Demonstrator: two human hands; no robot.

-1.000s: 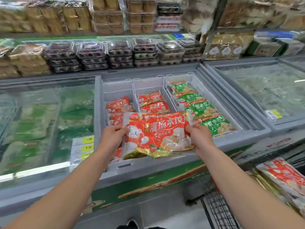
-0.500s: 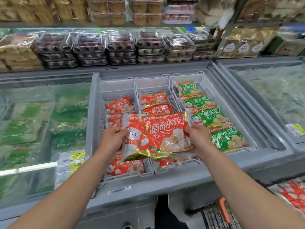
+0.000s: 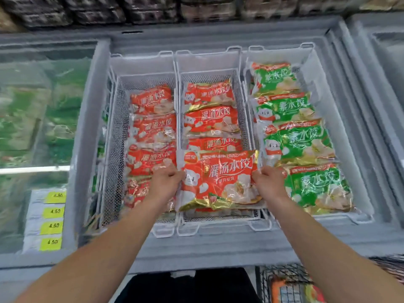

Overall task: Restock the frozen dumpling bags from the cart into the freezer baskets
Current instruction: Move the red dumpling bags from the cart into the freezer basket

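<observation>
Red dumpling bag (image 3: 219,179) held flat at the near end of the middle basket (image 3: 209,62), resting over other red bags stacked there. Left hand (image 3: 167,182) gripping the bag's left edge, fingers curled under; right hand (image 3: 267,182) gripping its right edge likewise. Left of the middle basket, another wire basket (image 3: 142,62) with a row of red bags (image 3: 153,127). Right of the middle basket, a third basket (image 3: 282,53) with four green bags (image 3: 295,141) overlapping front to back. Further left of the middle basket, a closed glass lid (image 3: 43,106) with yellow price tags (image 3: 53,226) at its near edge. Nearer than the middle basket and to the right, a dark wire cart (image 3: 284,281), blurred.
</observation>
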